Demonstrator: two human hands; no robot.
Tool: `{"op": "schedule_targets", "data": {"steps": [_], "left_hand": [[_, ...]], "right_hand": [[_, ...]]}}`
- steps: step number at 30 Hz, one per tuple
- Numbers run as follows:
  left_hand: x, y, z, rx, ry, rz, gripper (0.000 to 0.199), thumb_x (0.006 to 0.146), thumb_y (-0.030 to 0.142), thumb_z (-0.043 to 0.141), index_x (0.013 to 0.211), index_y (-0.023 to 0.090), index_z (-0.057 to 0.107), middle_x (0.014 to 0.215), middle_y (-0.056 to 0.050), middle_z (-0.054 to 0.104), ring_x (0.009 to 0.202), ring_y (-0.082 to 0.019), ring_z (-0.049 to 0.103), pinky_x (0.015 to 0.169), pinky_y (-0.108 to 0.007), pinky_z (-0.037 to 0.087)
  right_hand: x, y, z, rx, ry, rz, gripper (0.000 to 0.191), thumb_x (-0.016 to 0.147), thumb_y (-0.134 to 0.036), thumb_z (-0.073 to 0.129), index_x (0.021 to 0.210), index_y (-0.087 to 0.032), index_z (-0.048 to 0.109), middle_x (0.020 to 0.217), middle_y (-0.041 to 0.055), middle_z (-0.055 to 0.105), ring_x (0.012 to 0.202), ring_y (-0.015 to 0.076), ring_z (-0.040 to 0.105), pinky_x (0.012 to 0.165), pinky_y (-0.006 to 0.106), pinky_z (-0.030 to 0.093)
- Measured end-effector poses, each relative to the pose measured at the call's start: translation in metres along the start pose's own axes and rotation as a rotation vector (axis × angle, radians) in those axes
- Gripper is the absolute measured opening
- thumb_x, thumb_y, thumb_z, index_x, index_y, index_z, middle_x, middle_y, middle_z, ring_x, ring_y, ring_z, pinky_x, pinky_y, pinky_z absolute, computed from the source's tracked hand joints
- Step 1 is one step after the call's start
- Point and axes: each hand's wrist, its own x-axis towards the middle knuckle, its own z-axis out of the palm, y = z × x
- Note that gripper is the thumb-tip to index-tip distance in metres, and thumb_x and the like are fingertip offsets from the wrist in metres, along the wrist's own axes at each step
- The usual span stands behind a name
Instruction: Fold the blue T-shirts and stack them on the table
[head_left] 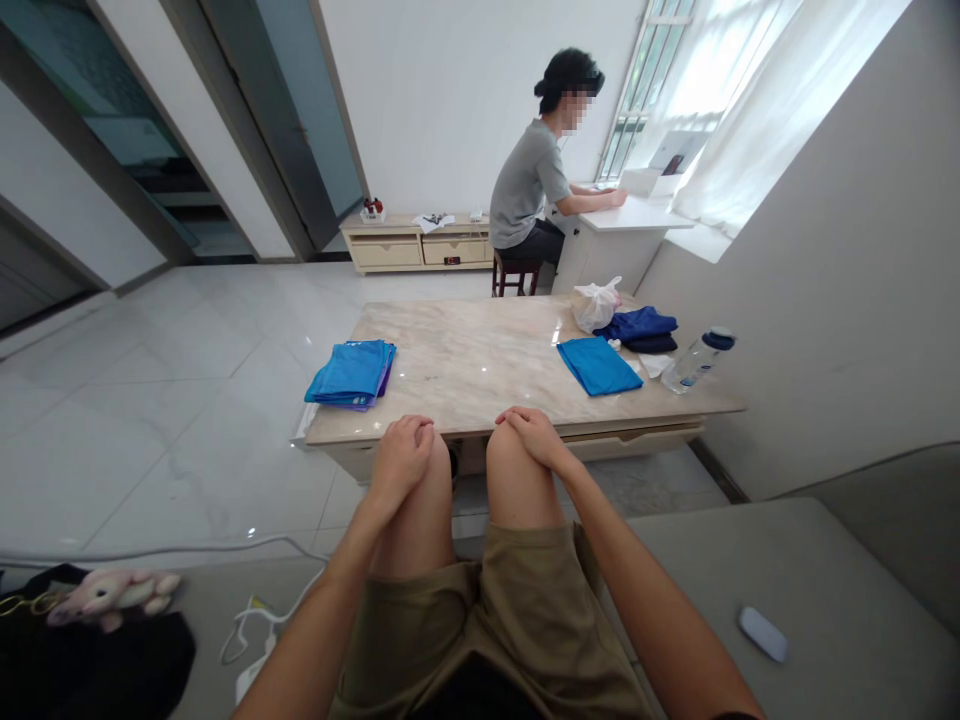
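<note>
My left hand point(405, 455) rests on my left knee, its fingers lying over the kneecap and holding nothing. On the other knee lies my right hand point(531, 432), fingers stretched flat, also without anything in it. Beyond my knees stands a low marble-topped table point(472, 350). A stack of folded blue and purple cloths point(351, 373) sits at its left end, nearest my left hand. Toward the right lies one folded blue cloth point(598, 365), closer to my right hand. Behind that cloth are folded dark blue fabric point(639, 325) and a white plastic bag point(595, 303).
A clear bottle point(694, 365) with a blue lid stands at the table's right end. Another person point(529, 180) sits at a white desk point(634, 218) by the window. On the sofa are a computer mouse point(763, 634), a plush toy point(112, 595) and a white cable point(247, 545).
</note>
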Motion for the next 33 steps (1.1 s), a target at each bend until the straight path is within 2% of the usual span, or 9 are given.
{"op": "schedule_targets", "data": {"steps": [3,10,14,16,19,23,28,33], "left_hand": [[-0.004,0.001,0.000,0.001,0.019,0.003,0.039,0.105,0.033,0.043,0.117,0.020,0.078,0.128,-0.013,0.079,0.122,-0.031,0.069,0.116,-0.045,0.052],[-0.002,0.005,-0.006,0.044,-0.045,-0.028,0.040,0.107,0.032,0.041,0.120,0.021,0.077,0.133,-0.012,0.078,0.127,-0.029,0.067,0.119,-0.042,0.048],[0.001,0.007,-0.009,0.112,-0.082,-0.025,0.040,0.108,0.031,0.040,0.117,0.021,0.078,0.131,-0.012,0.078,0.127,-0.029,0.067,0.120,-0.040,0.047],[0.003,0.007,-0.009,0.154,-0.099,-0.020,0.040,0.108,0.032,0.040,0.115,0.021,0.078,0.129,-0.013,0.079,0.126,-0.029,0.068,0.119,-0.039,0.048],[0.007,0.010,-0.008,0.199,-0.115,-0.034,0.041,0.108,0.033,0.040,0.115,0.020,0.078,0.129,-0.014,0.079,0.125,-0.030,0.069,0.115,-0.039,0.049],[0.009,0.021,-0.006,0.259,-0.127,-0.092,0.045,0.109,0.035,0.039,0.120,0.017,0.078,0.131,-0.017,0.078,0.123,-0.031,0.071,0.110,-0.038,0.052],[0.011,0.034,-0.003,0.331,-0.183,-0.064,0.051,0.110,0.038,0.037,0.118,0.014,0.080,0.125,-0.020,0.080,0.125,-0.033,0.072,0.109,-0.040,0.053],[0.020,0.040,-0.004,0.322,-0.227,-0.106,0.054,0.108,0.043,0.039,0.113,0.013,0.084,0.119,-0.022,0.082,0.118,-0.036,0.076,0.102,-0.041,0.056]], "right_hand": [[0.000,0.001,-0.003,-0.005,0.017,0.001,0.037,0.090,-0.042,0.050,0.088,-0.021,0.081,0.102,0.0081,0.084,0.111,0.0287,0.073,0.106,0.038,0.051],[-0.004,0.002,-0.005,-0.041,0.034,0.006,0.040,0.093,-0.045,0.046,0.090,-0.022,0.078,0.105,0.0072,0.084,0.112,0.0277,0.073,0.108,0.037,0.051],[-0.005,-0.004,-0.006,-0.098,0.030,0.017,0.040,0.096,-0.040,0.045,0.092,-0.021,0.080,0.107,0.0074,0.084,0.114,0.0270,0.074,0.108,0.036,0.051],[-0.008,-0.011,-0.004,-0.179,0.026,0.020,0.041,0.100,-0.034,0.044,0.099,-0.020,0.082,0.113,0.0084,0.085,0.117,0.0262,0.074,0.109,0.034,0.051],[-0.017,-0.027,0.003,-0.450,0.047,0.008,0.042,0.106,-0.028,0.043,0.112,-0.015,0.082,0.125,0.0151,0.082,0.123,0.0277,0.072,0.114,0.034,0.048],[-0.023,-0.050,0.016,-0.789,0.034,0.029,0.043,0.110,-0.027,0.043,0.116,-0.008,0.081,0.124,0.0242,0.079,0.124,0.0318,0.072,0.112,0.035,0.047],[-0.012,-0.062,0.021,-0.885,-0.059,0.073,0.044,0.107,-0.036,0.053,0.114,-0.005,0.083,0.119,0.0263,0.081,0.121,0.0336,0.074,0.107,0.034,0.049],[-0.008,-0.063,0.020,-0.909,-0.045,0.075,0.046,0.103,-0.038,0.056,0.115,-0.005,0.085,0.121,0.0273,0.080,0.119,0.0356,0.076,0.102,0.036,0.052]]}}
